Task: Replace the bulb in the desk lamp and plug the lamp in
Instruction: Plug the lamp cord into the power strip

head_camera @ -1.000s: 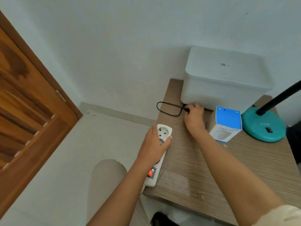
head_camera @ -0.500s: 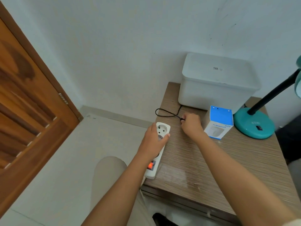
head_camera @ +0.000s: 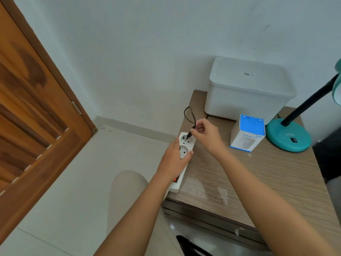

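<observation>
A white power strip (head_camera: 191,140) lies along the left edge of the wooden desk (head_camera: 258,174), its red switch lit. My left hand (head_camera: 175,161) grips the strip at its middle. My right hand (head_camera: 206,134) pinches the lamp's black plug (head_camera: 189,134), whose pins sit at the strip's far socket. The black cord (head_camera: 189,114) loops up behind the plug. The teal desk lamp (head_camera: 288,134) stands at the right, with its black neck rising out of frame and only the edge of its shade showing. I cannot see the bulb.
A white lidded plastic bin (head_camera: 247,89) stands at the back of the desk against the wall. A small blue-and-white box (head_camera: 247,134) stands between my right hand and the lamp base. A wooden door (head_camera: 33,115) is at the left, beyond tiled floor (head_camera: 77,182).
My right hand has drawn the plug and cord away from the bin and over to the strip's far socket. My left hand has kept hold of the strip.
</observation>
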